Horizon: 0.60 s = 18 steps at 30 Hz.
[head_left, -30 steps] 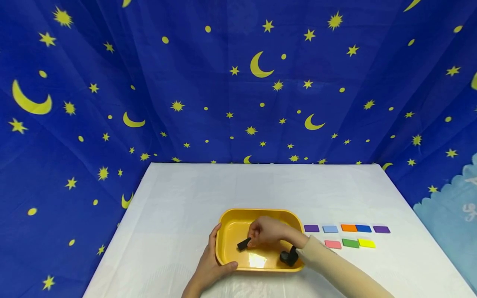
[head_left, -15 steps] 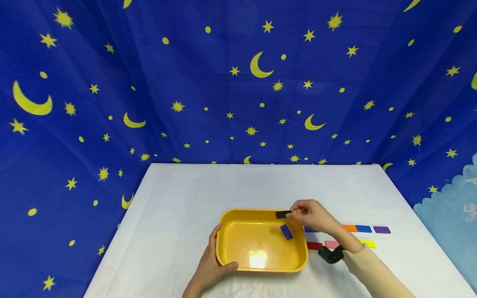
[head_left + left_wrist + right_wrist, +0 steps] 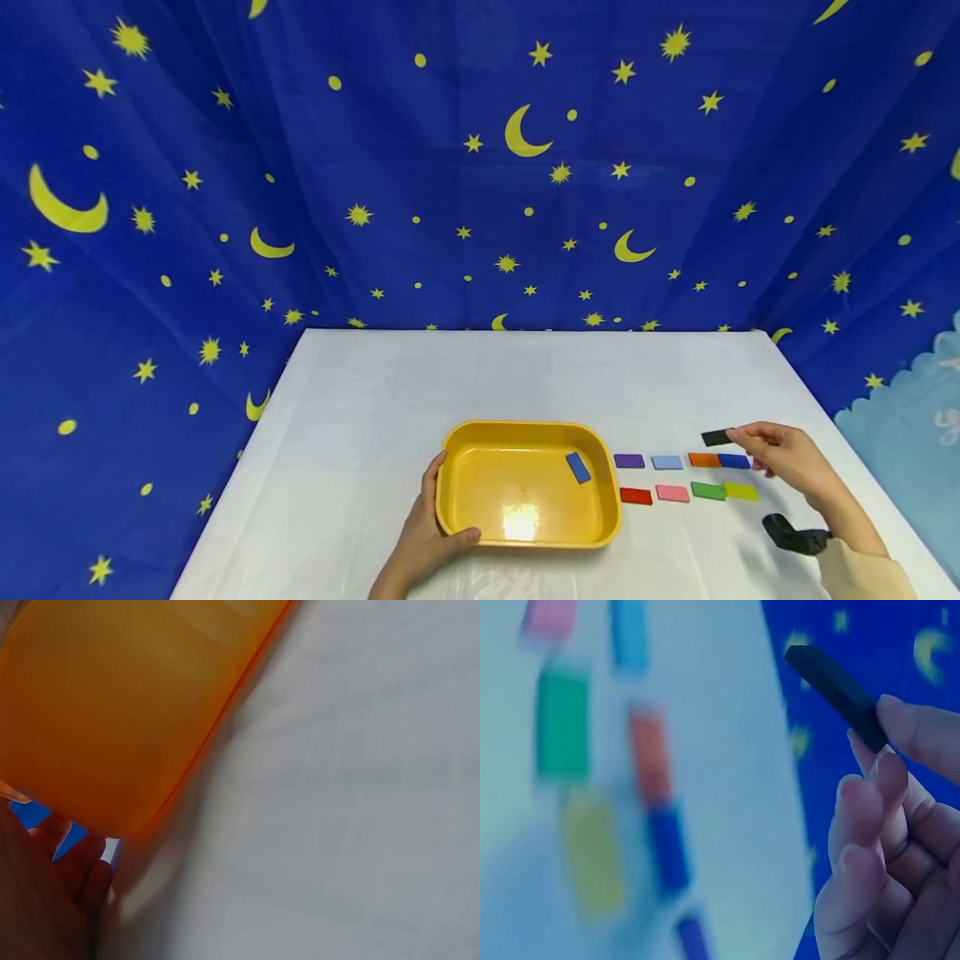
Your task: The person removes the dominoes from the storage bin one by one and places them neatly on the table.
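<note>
My left hand point(image 3: 426, 525) holds the left end of a yellow plastic tray point(image 3: 525, 546), thumb over the front rim and fingers along its side. One blue block point(image 3: 578, 467) lies inside the tray, toward the right. Between thumb and fingertips, my right hand point(image 3: 791, 458) pinches a flat black block point(image 3: 840, 697) above the right side of the table. Below that hand lie two rows of coloured blocks: purple point(image 3: 629, 461), light blue, orange point(image 3: 703, 459) and blue point(image 3: 733, 460) behind; red point(image 3: 636, 497), pink, green point(image 3: 708, 491) and yellow point(image 3: 741, 492) in front. Another purple block point(image 3: 694, 937) appears in the right wrist view.
A white cloth covers the table point(image 3: 375, 392). Blue curtains point(image 3: 420, 167) with yellow stars and moons hang behind and at the sides. A black wrist device point(image 3: 795, 535) is strapped at my right wrist.
My right hand has carried the black block up from inside the tray and rightward, past the block rows. The red block and tray's blue block have come into sight. My left hand stays put.
</note>
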Each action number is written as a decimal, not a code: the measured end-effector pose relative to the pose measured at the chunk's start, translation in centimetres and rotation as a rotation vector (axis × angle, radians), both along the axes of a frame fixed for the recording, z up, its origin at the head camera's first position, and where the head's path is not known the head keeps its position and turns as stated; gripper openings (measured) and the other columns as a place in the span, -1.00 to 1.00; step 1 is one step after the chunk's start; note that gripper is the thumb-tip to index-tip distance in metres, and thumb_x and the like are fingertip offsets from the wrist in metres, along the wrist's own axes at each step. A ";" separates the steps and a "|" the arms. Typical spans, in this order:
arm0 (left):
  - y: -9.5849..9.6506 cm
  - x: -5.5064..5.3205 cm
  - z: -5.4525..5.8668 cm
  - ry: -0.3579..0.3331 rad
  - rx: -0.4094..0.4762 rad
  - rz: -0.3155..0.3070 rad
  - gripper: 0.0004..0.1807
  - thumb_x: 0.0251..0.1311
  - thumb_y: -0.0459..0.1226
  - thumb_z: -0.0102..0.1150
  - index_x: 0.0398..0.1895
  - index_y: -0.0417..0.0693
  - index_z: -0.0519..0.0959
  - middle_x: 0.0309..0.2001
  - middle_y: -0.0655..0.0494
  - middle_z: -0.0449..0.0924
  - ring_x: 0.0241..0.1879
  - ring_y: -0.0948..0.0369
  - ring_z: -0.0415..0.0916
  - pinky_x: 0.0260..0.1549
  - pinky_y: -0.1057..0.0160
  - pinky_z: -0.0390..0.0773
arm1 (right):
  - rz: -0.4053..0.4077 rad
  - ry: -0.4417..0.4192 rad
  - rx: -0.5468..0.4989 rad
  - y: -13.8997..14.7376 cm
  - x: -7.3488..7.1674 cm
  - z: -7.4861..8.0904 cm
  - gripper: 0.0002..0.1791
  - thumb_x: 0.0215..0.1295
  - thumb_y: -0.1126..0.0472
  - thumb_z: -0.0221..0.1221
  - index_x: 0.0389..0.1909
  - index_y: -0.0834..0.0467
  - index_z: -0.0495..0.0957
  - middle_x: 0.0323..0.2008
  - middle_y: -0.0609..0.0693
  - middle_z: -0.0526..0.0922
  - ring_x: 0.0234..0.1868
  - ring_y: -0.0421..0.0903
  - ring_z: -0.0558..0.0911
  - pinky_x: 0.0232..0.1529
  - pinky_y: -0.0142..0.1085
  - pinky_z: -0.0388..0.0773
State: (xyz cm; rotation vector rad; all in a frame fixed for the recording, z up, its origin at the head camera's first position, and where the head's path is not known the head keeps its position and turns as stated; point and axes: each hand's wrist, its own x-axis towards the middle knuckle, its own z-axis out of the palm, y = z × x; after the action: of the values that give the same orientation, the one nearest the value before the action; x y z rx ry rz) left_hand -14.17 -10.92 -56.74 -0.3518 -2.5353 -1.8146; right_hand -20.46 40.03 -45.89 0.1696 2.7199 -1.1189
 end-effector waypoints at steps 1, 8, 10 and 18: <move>0.0 0.0 0.0 -0.004 -0.001 0.002 0.20 -0.17 -0.06 0.46 0.49 0.35 -0.16 0.27 -0.24 0.23 0.03 0.01 0.40 -0.17 0.07 0.46 | -0.013 -0.025 0.013 1.3 0.2 -0.5 -0.39 0.36 -0.15 0.05 -0.04 0.39 0.50 -0.51 0.06 0.51 -0.49 -0.06 0.45 -0.47 -0.24 0.45; -0.2 -0.1 0.4 -0.026 0.000 0.006 0.19 -0.19 -0.11 0.47 0.47 0.38 -0.12 0.25 -0.20 0.26 0.00 0.07 0.41 -0.18 0.08 0.45 | -0.076 -0.190 0.048 7.9 1.7 -2.7 -0.32 0.38 -0.16 0.00 -0.05 0.49 0.44 -0.52 -0.02 0.46 -0.45 -0.08 0.42 -0.43 -0.22 0.43; -0.1 -0.1 0.4 -0.021 0.003 0.007 0.19 -0.19 -0.10 0.47 0.48 0.37 -0.12 0.25 -0.19 0.26 0.00 0.07 0.41 -0.18 0.08 0.45 | -0.094 -0.212 0.041 9.1 2.0 -3.2 -0.31 0.38 -0.16 0.00 -0.07 0.50 0.43 -0.53 -0.03 0.45 -0.45 -0.09 0.42 -0.43 -0.22 0.42; 0.1 0.0 0.2 -0.006 0.006 0.009 0.19 -0.20 -0.08 0.46 0.48 0.36 -0.13 0.27 -0.18 0.25 0.03 0.06 0.41 -0.15 0.07 0.45 | -0.201 -0.320 -0.046 11.3 3.0 -5.7 -0.26 0.16 -0.29 0.18 -0.21 0.43 0.51 -0.55 -0.04 0.46 -0.47 -0.08 0.42 -0.43 -0.23 0.40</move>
State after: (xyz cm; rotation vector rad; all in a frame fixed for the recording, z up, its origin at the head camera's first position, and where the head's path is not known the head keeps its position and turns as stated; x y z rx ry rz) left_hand -14.22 -10.82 -56.53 -0.3348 -2.5308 -1.8221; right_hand -17.45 51.35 -51.63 0.5741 2.4308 -1.0952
